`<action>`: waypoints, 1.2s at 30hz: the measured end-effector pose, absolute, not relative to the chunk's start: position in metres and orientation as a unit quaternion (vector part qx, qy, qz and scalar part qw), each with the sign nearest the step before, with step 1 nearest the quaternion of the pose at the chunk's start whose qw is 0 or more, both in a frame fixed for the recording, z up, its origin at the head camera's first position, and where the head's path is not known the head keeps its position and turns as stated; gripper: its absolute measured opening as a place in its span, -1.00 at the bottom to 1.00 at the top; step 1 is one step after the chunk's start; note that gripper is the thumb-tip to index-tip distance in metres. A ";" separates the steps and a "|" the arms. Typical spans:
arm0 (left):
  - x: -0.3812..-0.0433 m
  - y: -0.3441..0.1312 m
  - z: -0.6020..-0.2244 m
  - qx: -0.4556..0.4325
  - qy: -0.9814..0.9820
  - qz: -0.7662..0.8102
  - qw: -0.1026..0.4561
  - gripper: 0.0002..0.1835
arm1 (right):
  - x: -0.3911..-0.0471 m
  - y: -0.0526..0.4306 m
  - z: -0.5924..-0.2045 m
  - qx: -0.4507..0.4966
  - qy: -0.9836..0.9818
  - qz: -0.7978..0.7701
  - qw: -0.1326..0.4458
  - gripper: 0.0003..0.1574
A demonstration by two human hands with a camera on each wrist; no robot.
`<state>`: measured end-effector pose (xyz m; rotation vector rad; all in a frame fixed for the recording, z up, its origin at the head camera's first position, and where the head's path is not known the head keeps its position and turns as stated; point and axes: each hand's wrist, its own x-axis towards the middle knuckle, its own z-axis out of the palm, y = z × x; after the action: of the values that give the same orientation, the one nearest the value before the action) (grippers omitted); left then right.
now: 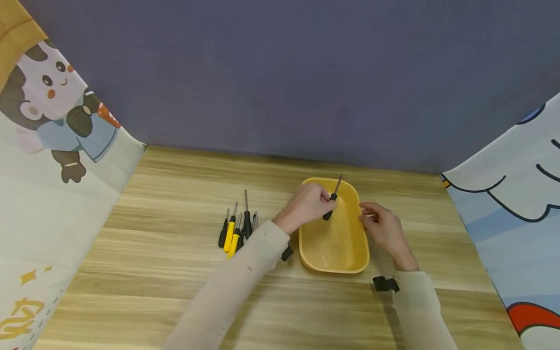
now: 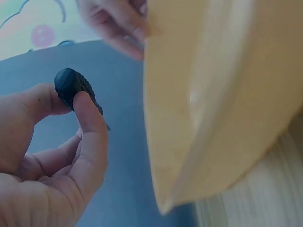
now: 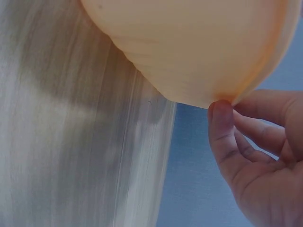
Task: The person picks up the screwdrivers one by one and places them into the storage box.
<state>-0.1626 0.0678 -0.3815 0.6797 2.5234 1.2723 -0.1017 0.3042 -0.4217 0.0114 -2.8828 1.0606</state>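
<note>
Over the yellow plastic basin [image 1: 337, 243], my left hand [image 1: 308, 206] pinches a black-handled screwdriver [image 1: 333, 200] between thumb and fingers. Its shaft points toward the back wall. The left wrist view shows the end of the black handle [image 2: 71, 87] in the fingertips, apart from the basin's wall. On the basin's right side, my right hand [image 1: 387, 228] pinches the rim; in the right wrist view the thumb [image 3: 221, 120] presses the outside near the edge. No screwdriver shows on the visible part of the basin's floor.
Left of the basin, several screwdrivers with yellow handles [image 1: 229, 236] and black handles [image 1: 247, 224] lie together on the wooden table [image 1: 166, 272]. My left sleeve [image 1: 236, 287] hides part of that group. A dark wall [image 1: 280, 87] stands behind the table, with printed panels at both sides.
</note>
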 end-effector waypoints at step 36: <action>-0.170 0.134 -0.400 0.254 0.905 0.222 0.261 -0.79 | -0.101 0.301 -0.419 -0.010 -0.940 0.341 0.029 -0.59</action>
<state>-0.1702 0.1341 -0.3997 0.6883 2.4493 0.6002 -0.1010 0.3009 -0.4189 -0.0315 -2.8985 1.0515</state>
